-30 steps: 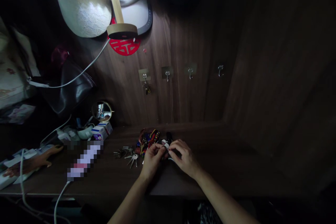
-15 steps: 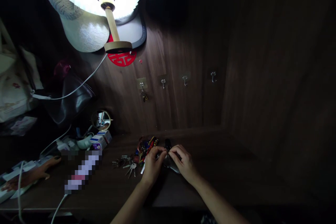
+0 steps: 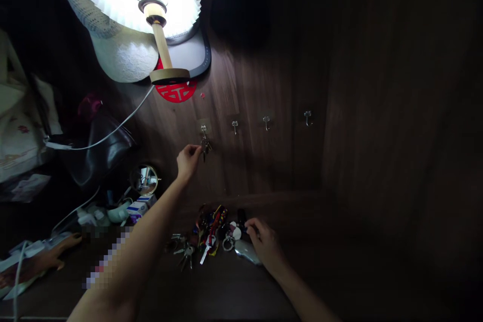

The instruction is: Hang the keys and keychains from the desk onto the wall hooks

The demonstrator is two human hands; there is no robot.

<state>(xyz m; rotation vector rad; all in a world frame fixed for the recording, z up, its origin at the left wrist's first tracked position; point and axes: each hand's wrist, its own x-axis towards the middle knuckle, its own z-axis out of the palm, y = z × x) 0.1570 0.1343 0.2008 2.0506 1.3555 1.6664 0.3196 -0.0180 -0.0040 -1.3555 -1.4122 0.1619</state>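
Observation:
My left hand (image 3: 188,162) is raised to the wall, thumb and forefinger pinched at the edge of a small bunch of keys (image 3: 206,147). Those keys hang from the leftmost metal hook (image 3: 204,129). Low over the tabletop, my right hand (image 3: 265,242) has loosely curled fingers, thumb and forefinger slightly apart, with no held thing visible. Its fingertips are close to a black fob-like item (image 3: 242,216); whether they touch is unclear. Beside it lie a shiny grey rounded object (image 3: 246,251), a metal ring (image 3: 228,244), a colourful heap of keychains (image 3: 211,226) and loose keys (image 3: 185,251).
More hooks (image 3: 266,123) line the wall to the right. A lit pleated lamp (image 3: 163,50) and hats (image 3: 124,55) are at upper left. Along the left are a round mirror (image 3: 146,179), small boxes (image 3: 138,210), a white cable (image 3: 123,116) and bags (image 3: 105,146).
My left hand has left my right hand and risen to the keys on the leftmost hook. My right hand stays low, and the ring and grey object now show more fully.

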